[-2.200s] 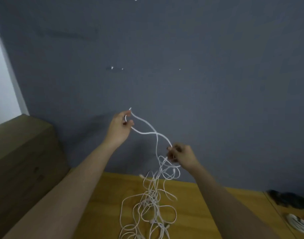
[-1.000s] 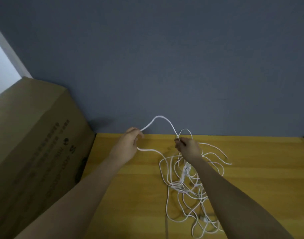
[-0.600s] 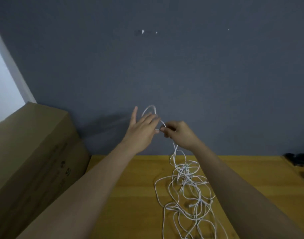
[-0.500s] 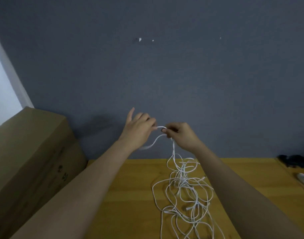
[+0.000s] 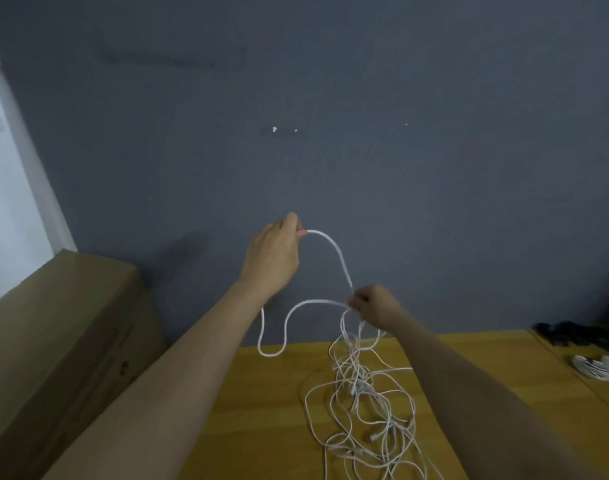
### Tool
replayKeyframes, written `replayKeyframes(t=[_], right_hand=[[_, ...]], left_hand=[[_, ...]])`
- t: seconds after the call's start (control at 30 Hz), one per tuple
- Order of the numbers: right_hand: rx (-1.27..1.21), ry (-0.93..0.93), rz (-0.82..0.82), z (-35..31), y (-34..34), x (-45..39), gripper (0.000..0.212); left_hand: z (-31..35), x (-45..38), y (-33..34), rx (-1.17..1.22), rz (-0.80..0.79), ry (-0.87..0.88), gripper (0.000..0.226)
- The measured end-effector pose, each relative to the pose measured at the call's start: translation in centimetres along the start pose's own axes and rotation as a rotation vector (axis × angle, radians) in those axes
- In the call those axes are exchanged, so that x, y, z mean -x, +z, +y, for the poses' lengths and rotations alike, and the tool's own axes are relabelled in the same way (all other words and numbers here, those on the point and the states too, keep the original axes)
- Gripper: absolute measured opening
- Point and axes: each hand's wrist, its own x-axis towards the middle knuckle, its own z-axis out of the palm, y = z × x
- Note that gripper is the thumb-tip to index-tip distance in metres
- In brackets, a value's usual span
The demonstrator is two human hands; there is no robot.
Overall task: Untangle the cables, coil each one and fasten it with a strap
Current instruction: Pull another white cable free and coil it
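Note:
A tangle of thin white cables (image 5: 362, 407) lies on the wooden table (image 5: 268, 410), partly lifted. My left hand (image 5: 273, 258) is raised in front of the grey wall and pinches one white cable, which arches over to my right hand (image 5: 374, 304). My right hand, lower and to the right, grips that cable and several strands rising from the tangle. A slack loop (image 5: 272, 341) of the same cable hangs between my hands, down to the table's far edge.
A large cardboard box (image 5: 54, 344) stands at the left beside the table. At the far right edge lie a dark bundle (image 5: 573, 336) and some white coiled cables (image 5: 597, 367). The grey wall (image 5: 330, 133) is close behind the table.
My hands were together half a second ago. My left hand has risen up and left, drawing out a length of cable; my right hand has dropped lower. A slack loop now hangs between them.

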Motion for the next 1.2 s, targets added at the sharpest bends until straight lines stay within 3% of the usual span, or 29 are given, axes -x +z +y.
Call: replayKeyframes(t=[0.03,0.1,0.13,0.17,0.2,0.27,0.3,0.37,0.43,0.5,0.63,0.7,0.77,0.87,0.97,1.2], right_hand=[[-0.183,-0.005,0.158,-1.2,-0.9,-0.3,0.029],[-0.773,-0.028,0.493,-4.2,-3.4,-0.7,0.028],[-0.950,-0.043,0.570,-5.1,-4.3,-0.7,0.025],[-0.965,-0.071,0.563,-5.2,-4.8,-0.7,0.022],[-0.760,-0.060,0.469,-5.0,-5.2,-0.4,0.020],[-0.117,0.041,0.064,-3.9,-4.7,0.9,0.017],[0.041,0.043,-0.010,-3.3,-4.3,1.0,0.018],[-0.200,-0.011,0.130,-3.0,-4.2,1.1,0.020],[-0.630,-0.045,0.440,-4.1,-4.6,1.6,0.021],[-0.905,-0.053,0.489,-4.4,-4.5,2.3,0.018],[-0.553,0.029,0.263,-3.1,-3.1,3.3,0.023],[-0.867,0.050,0.388,-2.8,-3.6,3.3,0.016],[-1.122,0.060,0.394,-2.8,-4.0,3.1,0.013],[-1.035,0.066,0.301,-2.9,-3.4,3.3,0.015],[-1.126,0.000,0.333,-3.2,-4.0,3.6,0.010],[-1.041,-0.090,0.347,-4.8,-4.6,3.5,0.011]], left_hand=[[-0.1,-0.2,-0.4,0.005,0.025,-0.013,0.013],[-0.6,-0.6,-1.0,-0.009,0.033,-0.046,0.012],[-0.9,-0.9,-1.1,-0.026,0.020,-0.063,0.013],[-1.2,-1.0,-1.2,-0.046,0.005,-0.081,0.014],[-1.6,-1.1,-1.3,-0.073,-0.006,-0.097,0.016],[-2.1,-1.0,-1.6,-0.150,-0.016,-0.111,0.017],[-2.2,-0.9,-1.6,-0.179,-0.018,-0.106,0.018],[-2.2,-0.6,-1.7,-0.176,-0.002,-0.108,0.017],[-2.1,-0.4,-1.7,-0.140,0.002,-0.123,0.017],[-1.8,-0.2,-1.3,-0.112,-0.045,-0.101,0.017],[-1.5,0.6,-0.2,-0.060,-0.115,-0.087,0.020],[-1.8,1.0,0.3,-0.031,-0.105,-0.091,0.020],[-2.0,1.3,0.8,0.002,-0.124,-0.106,0.021],[-2.1,1.9,1.8,0.021,-0.189,-0.133,0.023],[-2.4,2.4,2.3,0.036,-0.180,-0.182,0.023],[-1.3,2.4,2.1,0.257,0.045,-0.439,0.024]])
